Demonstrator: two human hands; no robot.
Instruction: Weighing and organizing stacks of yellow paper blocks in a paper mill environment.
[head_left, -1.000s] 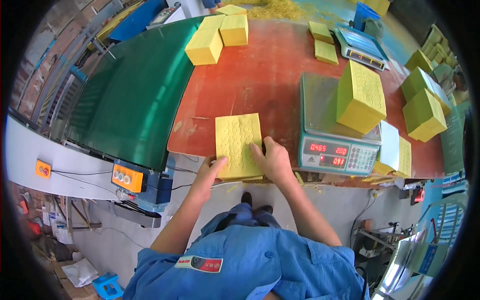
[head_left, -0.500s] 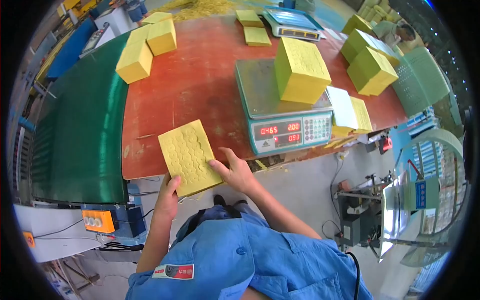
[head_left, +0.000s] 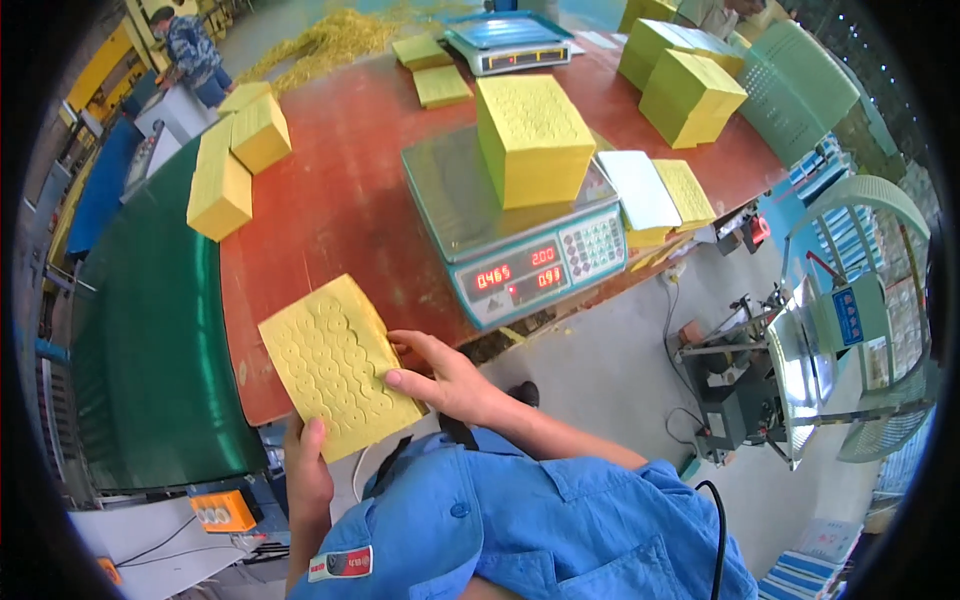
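A flat stack of yellow paper [head_left: 330, 365], its top pressed with rows of coin-like rounds, is held tilted over the table's near edge. My left hand [head_left: 309, 470] grips its near left corner, thumb on top. On its right side my right hand [head_left: 445, 383] has the thumb over the face and fingers along the edge. Ahead to the right stands a digital scale [head_left: 440, 205] with a lit red display. A tall yellow paper block [head_left: 540, 150] rests on its metal pan, with the same round marks on top.
Yellow blocks [head_left: 220, 195] line the left side of the red table [head_left: 340, 180], beside a green belt [head_left: 145, 330]. More blocks [head_left: 690, 100] and a green plastic basket [head_left: 800, 85] are at the far right. A second scale [head_left: 510, 45] sits at the back. One person [head_left: 190, 50] stands far left.
My view has turned and shifted, so the table and scale appear lower and further left. The paper stack stays in both hands; my right fingers now lie closer along its edge.
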